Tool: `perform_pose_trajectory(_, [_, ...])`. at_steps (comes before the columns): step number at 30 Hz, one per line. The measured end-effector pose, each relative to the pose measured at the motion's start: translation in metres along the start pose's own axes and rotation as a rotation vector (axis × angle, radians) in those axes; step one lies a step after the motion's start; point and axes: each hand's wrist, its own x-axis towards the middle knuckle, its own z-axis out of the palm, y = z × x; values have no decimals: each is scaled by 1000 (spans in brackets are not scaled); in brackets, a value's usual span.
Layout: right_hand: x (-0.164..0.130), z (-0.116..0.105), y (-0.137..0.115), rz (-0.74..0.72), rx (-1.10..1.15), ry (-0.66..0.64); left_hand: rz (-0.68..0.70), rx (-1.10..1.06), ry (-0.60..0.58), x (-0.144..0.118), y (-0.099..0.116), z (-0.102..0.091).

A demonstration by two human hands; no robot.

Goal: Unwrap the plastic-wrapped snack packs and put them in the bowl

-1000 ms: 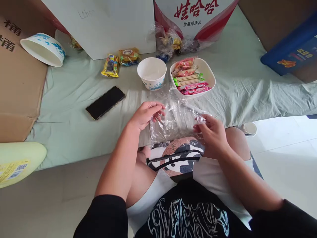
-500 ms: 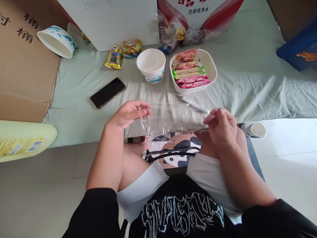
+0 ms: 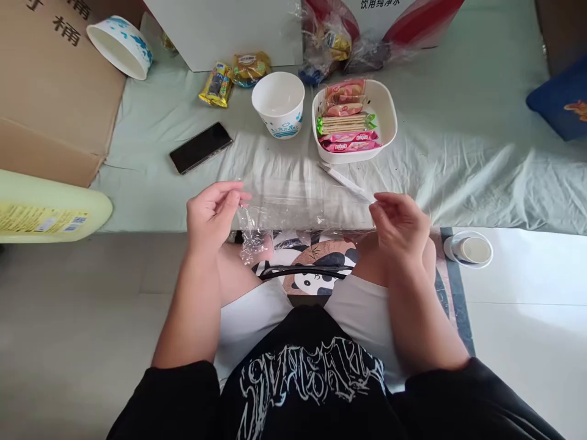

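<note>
A sheet of clear plastic wrap (image 3: 298, 211) is stretched flat between my hands above my knees. My left hand (image 3: 211, 211) pinches its left edge, where the film is crumpled. My right hand (image 3: 398, 221) pinches its right edge. Beyond the film, on the pale green sheet (image 3: 440, 140), stands a white square bowl (image 3: 386, 116) filled with wrapped snack bars (image 3: 345, 122). An empty white paper cup (image 3: 278, 102) stands to its left. A white pen-like stick (image 3: 345, 180) lies just in front of the bowl.
A black phone (image 3: 200, 146) lies left of the cup, and two yellow snack packs (image 3: 232, 76) lie behind it. A second paper bowl (image 3: 120, 46) lies on its side by a cardboard box (image 3: 50, 91). A panda-print bag (image 3: 316, 278) rests on my lap. A small cup (image 3: 472, 249) stands on the floor.
My hands have moved apart and pulled the crumpled plastic wrap out into a flat, taut sheet. The camera has tilted down, so the items on the sheet appear higher in view.
</note>
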Motion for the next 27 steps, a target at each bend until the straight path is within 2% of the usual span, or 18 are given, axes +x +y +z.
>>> perform_pose_trajectory(5, [2, -8, -1, -186, -215, 153, 192, 165, 49, -1, 3, -7])
perform_pose_trajectory(7, [1, -10, -7, -268, -226, 140, 300, 168, 94, 2, 1, -6])
perform_pose_trajectory(9, [-2, -12, -13, -309, -147, 52, 349, 78, 98, 4, 0, -2])
perform_pose_trajectory(11, [-8, -13, -20, -240, -14, -30, 286, -51, 53, 5, 2, 5])
perform_pose_trajectory(13, [-15, -17, -25, -59, 147, -72, 151, -123, 11, 6, 10, 11])
perform_pose_trajectory(16, [-20, -28, -28, 230, 447, -197, -68, -71, -42, 14, 26, 17])
perform_pose_trajectory(18, [-14, -34, -26, 328, 604, -299, -192, -33, -110, 25, 33, 18])
perform_pose_trajectory(20, [-1, -33, -21, 388, 665, -308, -300, -36, -205, 38, 35, 22])
perform_pose_trajectory(23, [19, -18, -18, 522, 682, -315, -433, -57, -383, 57, 32, 36])
perform_pose_trajectory(25, [24, -1, -18, 611, 691, -459, -489, -33, -512, 65, 30, 50])
perform_pose_trajectory(27, [21, 17, -20, 654, 659, -648, -511, -3, -591, 71, 30, 65])
